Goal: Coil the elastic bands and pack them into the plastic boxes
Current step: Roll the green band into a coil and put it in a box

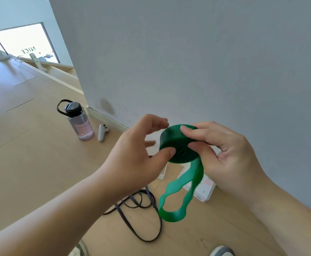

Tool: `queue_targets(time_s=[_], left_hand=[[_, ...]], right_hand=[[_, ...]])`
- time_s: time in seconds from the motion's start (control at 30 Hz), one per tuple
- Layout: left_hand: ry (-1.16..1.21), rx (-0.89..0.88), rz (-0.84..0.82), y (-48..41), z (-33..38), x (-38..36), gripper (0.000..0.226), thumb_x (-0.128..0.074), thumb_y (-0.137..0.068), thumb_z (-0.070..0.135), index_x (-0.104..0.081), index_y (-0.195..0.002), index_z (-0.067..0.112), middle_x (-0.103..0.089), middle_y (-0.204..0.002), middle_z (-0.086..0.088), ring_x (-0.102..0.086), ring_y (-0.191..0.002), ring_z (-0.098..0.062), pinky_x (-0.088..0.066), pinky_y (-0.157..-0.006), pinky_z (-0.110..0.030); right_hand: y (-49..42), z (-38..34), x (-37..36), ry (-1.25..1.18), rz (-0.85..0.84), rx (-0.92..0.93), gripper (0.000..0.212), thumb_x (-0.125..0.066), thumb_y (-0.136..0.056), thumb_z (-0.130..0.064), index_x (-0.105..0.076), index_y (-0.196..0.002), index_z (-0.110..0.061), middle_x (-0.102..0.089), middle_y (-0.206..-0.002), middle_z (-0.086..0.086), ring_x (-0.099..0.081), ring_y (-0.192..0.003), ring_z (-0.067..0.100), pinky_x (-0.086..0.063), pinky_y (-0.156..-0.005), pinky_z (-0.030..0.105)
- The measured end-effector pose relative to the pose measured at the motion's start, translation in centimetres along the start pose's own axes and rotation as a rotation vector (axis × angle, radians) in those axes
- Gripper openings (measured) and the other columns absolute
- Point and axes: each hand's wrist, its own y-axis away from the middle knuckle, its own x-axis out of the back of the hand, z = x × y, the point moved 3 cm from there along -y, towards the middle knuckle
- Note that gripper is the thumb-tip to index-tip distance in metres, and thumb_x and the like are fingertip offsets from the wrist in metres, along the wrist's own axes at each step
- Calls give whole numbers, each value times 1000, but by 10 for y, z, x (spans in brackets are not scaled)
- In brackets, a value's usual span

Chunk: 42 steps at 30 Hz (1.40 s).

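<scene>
Green elastic band [166, 138], one: mostly wound into a thick, flat coil, with a wavy looped tail hanging below. It was held in the air between both hands, above the floor.
Left hand [136, 154]: thumb pressed on the coil's near face, fingers curled over its far edge and blurred.
Right hand [225, 154]: thumb and fingers clamped on the coil's rim.
Black elastic band [123, 218], one: uncoiled, lying in loose loops on the wooden floor.
Pale boxes [206, 190], two seen in part, by the wall.
Water bottle [79, 124], one.
White controller [102, 133], one.
</scene>
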Motion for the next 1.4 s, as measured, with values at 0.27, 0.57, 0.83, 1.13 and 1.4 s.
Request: queue_targets(time_s=[0.27,0.57,0.83,1.13,1.4], left_hand=[[68,11,-34,-5,4,9,45,-76,-90,7,-65,-119,39,-69,-110,18,-66,-113,-4,-64,-81,-27],[636,170,33,-3,4,4,36,-68,-93,-5,-64,-120,19,-72,-114,-7,-76,-106,-24,-64,-86,-44],[-134,-165,-29,-2,12,3,39,-76,-90,14,-60,-121,32,-69,-118,22,-66,-113,-3,-61,-89,-27],[204,29,52,-8,5,14,38,-72,-94,6,-70,-111,40,-74,-110,8,-69,-110,-11,-64,-85,-34],[75,47,9,-3,3,8,34,-77,-89,12,-62,-115,30,-69,-119,17,-64,-120,-3,-58,-96,-29]], right_hand=[[0,-3,6,-207,97,-207,35,-89,-73,-13,-78,-103,-28,-80,-97,-15,-76,-96,6,-59,-90,22],[-2,-5,7,-351,159,-178,34,-79,-82,0,-77,-106,-24,-80,-101,-11,-77,-96,10,-58,-88,20],[2,-2,-2,-45,-57,-15,37,-70,-89,10,-79,-108,-21,-73,-107,-8,-69,-104,7,-51,-85,10],[-4,3,14,-310,92,-262,38,-85,-68,-21,-78,-104,-28,-81,-96,-5,-78,-93,15,-61,-89,30],[0,3,3,-82,-22,-87,40,-66,-94,5,-76,-115,-27,-76,-110,-11,-70,-108,9,-52,-92,14]])
